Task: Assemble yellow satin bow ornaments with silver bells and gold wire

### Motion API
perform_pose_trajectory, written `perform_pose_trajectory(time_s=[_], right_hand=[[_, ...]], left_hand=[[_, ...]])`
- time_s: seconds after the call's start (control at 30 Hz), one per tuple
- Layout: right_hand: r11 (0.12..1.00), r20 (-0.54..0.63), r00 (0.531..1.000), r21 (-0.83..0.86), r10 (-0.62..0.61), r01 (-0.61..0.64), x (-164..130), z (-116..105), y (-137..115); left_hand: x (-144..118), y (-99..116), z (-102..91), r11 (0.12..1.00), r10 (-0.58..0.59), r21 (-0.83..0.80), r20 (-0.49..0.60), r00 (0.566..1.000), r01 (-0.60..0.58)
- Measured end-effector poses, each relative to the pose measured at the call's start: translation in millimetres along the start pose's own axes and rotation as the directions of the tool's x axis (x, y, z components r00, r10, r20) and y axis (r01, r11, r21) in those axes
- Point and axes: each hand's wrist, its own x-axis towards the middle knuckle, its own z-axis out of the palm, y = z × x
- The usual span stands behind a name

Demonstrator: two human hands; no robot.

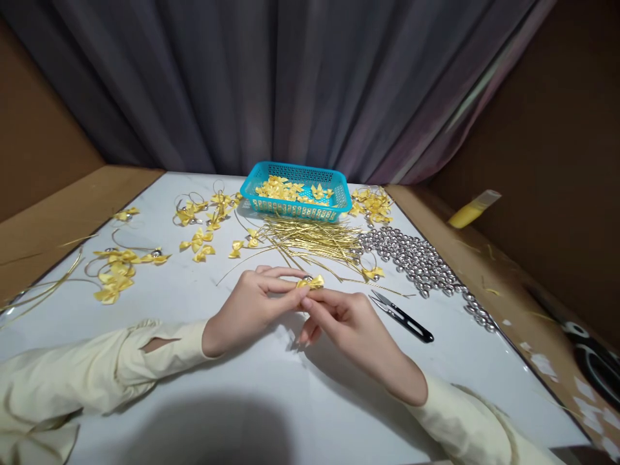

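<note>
Both hands are meeting at mid-worktop (271, 400): the left hand (252, 309) and the right hand (351, 323) are pinching one small yellow ribbon bow (310, 282) between them, fingers (295, 294) closed on it from either side, the bow lifted just above the white surface. A tiny silver speck is showing at the bow's near edge, possibly a bead, too small to tell. Judging by the spread, the work is sitting somewhere in the middle. Finished-looking pieces, bows with gold loops and silver beads (119, 268), are lying in clusters to the left and toward the back left (206, 216), so a fair batch appears done. Plenty is remaining: loose bows are filling the turquoise basket (295, 208) at the back, another bow heap (371, 203) is lying just right of it, a bundle of gold cord lengths (312, 239) is fanning out in front of the basket, and a wide patch of silver beads (421, 261) is spreading to the right. Black thread snips (402, 316) are lying just beside the right hand, untouched.
</note>
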Motion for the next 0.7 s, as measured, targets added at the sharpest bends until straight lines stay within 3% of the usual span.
perform_pose_trajectory(time_s=[0.1,0.2,0.27,0.43,0.53,0.6,0.7], right_hand=[[0.992,-0.110,0.989,-0.094,-0.096,0.086,-4,-6,-1],[0.953,-0.325,0.918,-0.267,-0.230,0.144,-4,-17,0],[0.934,-0.377,0.889,-0.330,-0.260,0.134,-2,-25,1],[0.997,-0.150,0.988,-0.073,0.023,-0.034,9,-27,4],[0.966,0.014,0.989,0.214,0.146,-0.146,12,-22,5],[0.885,0.133,0.976,0.412,0.174,-0.215,12,-21,6],[0.784,0.228,0.957,0.554,0.179,-0.279,13,-25,7]], left_hand=[[2,-2,0.0,0.996,0.076,0.054,-0.065,0.995,-0.072],[3,-5,-0.8,0.988,0.122,0.106,-0.108,0.987,-0.111],[3,-5,-1.3,0.982,0.146,0.137,-0.124,0.982,-0.128],[5,-8,0.1,0.951,0.250,0.225,-0.153,0.956,-0.212],[5,-12,1.8,0.905,0.369,0.281,-0.151,0.917,-0.319],[5,-14,2.3,0.864,0.450,0.318,-0.144,0.881,-0.389],[5,-16,2.4,0.817,0.513,0.375,-0.126,0.849,-0.438]])
